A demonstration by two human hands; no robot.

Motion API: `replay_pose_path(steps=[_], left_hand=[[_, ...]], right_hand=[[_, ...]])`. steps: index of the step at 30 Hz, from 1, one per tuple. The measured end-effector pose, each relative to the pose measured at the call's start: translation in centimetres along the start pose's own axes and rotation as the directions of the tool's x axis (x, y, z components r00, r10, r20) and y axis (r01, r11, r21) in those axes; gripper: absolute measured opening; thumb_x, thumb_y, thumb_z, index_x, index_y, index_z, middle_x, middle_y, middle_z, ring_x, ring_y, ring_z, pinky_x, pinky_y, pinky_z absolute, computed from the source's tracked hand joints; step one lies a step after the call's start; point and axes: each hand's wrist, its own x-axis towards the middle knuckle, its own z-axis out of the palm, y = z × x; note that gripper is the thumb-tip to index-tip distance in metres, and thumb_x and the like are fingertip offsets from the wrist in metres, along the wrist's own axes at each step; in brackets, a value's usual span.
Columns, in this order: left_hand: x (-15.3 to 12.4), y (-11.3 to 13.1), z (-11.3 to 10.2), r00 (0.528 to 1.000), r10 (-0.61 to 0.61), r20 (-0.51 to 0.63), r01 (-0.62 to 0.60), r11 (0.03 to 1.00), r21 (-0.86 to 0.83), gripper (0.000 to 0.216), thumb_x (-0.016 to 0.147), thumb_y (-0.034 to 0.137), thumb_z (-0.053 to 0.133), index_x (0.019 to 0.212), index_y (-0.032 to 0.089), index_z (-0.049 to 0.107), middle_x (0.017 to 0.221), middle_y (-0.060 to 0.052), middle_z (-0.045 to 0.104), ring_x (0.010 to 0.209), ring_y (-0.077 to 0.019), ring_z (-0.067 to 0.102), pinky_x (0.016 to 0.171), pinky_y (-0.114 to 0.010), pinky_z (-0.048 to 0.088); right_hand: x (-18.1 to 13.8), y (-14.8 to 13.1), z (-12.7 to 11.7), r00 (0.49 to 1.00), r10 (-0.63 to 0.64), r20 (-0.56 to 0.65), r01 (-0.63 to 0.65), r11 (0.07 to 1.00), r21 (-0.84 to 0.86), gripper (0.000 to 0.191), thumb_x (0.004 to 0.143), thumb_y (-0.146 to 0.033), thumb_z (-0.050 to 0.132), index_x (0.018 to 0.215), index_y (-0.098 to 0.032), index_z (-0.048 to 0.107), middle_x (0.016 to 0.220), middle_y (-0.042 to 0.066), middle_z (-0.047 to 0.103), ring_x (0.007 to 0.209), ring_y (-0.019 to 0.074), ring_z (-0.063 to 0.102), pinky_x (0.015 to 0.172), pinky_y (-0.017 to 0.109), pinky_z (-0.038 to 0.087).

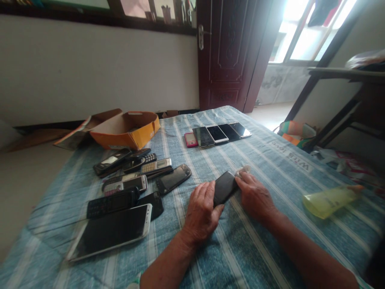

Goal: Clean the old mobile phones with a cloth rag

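A dark smartphone (pixel 225 188) lies tilted between my hands, just above or on the striped cloth. My left hand (pixel 201 210) is closed around its near left end, thumb along the lower edge. With my right hand (pixel 254 194) I pinch a crumpled whitish wipe or tissue (pixel 243 170) against the phone's far right end. Left of my hands lie a black touchscreen phone (pixel 174 179), several older keypad phones (pixel 155 165) and a large white-framed tablet (pixel 112 233). Farther off, several smartphones (pixel 217 134) lie in a row beside a small pink-edged item (pixel 191 139).
A blue striped bedcover (pixel 204 257) spreads under everything. An open orange cardboard box (pixel 132 134) stands at the back left. To the right lies a translucent yellow pouch or bottle (pixel 329 201). A dark red door (pixel 230 52) and a dark table (pixel 345 74) stand beyond.
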Motion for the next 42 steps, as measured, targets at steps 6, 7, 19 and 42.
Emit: replay_pose_path(steps=[6, 7, 19, 42], left_hand=[[0.1, 0.0, -0.2, 0.998, -0.019, -0.066, 0.016, 0.999, -0.032, 0.076, 0.071, 0.019, 0.075, 0.137, 0.011, 0.038, 0.122, -0.019, 0.061, 0.113, -0.0344, 0.057, 0.095, -0.051, 0.052], [0.1, 0.0, -0.3, 0.997, -0.022, -0.069, 0.02, 0.999, -0.033, 0.076, 0.071, 0.019, 0.074, 0.137, 0.011, 0.037, 0.121, -0.018, 0.061, 0.112, -0.0342, 0.058, 0.094, -0.051, 0.052], [0.1, 0.5, -0.6, 0.99, 0.034, -0.137, -0.033, 0.999, 0.011, 0.078, 0.07, 0.021, 0.074, 0.138, 0.013, 0.035, 0.117, -0.016, 0.06, 0.111, -0.0338, 0.057, 0.091, -0.05, 0.053], [0.3, 0.2, -0.7, 0.997, 0.036, -0.072, -0.042, 0.996, -0.082, 0.044, 0.073, 0.014, 0.057, 0.117, 0.007, 0.055, 0.124, -0.021, 0.059, 0.12, -0.0342, 0.052, 0.102, -0.054, 0.045]], right_hand=[[-1.4, 0.4, -0.6, 0.994, 0.032, -0.101, -0.02, 0.993, 0.116, 0.036, 0.086, -0.006, 0.041, 0.11, -0.016, 0.066, 0.119, 0.012, 0.063, 0.11, 0.0234, 0.06, 0.092, 0.034, 0.05], [-1.6, 0.4, -0.6, 0.992, 0.033, -0.123, -0.016, 0.99, 0.143, 0.035, 0.087, -0.008, 0.04, 0.11, -0.017, 0.066, 0.119, 0.011, 0.063, 0.111, 0.0229, 0.059, 0.092, 0.033, 0.05], [-4.6, 0.0, -1.5, 0.989, 0.111, -0.098, -0.109, 0.994, 0.03, 0.041, 0.086, -0.019, 0.05, 0.126, -0.014, 0.058, 0.137, 0.019, 0.05, 0.121, 0.0317, 0.052, 0.092, 0.045, 0.049], [-4.5, -5.1, -2.6, 0.955, 0.276, 0.111, -0.255, 0.569, 0.782, 0.016, 0.08, -0.023, 0.058, 0.092, -0.019, 0.067, 0.081, 0.002, 0.071, 0.074, 0.0168, 0.065, 0.068, 0.026, 0.047]])
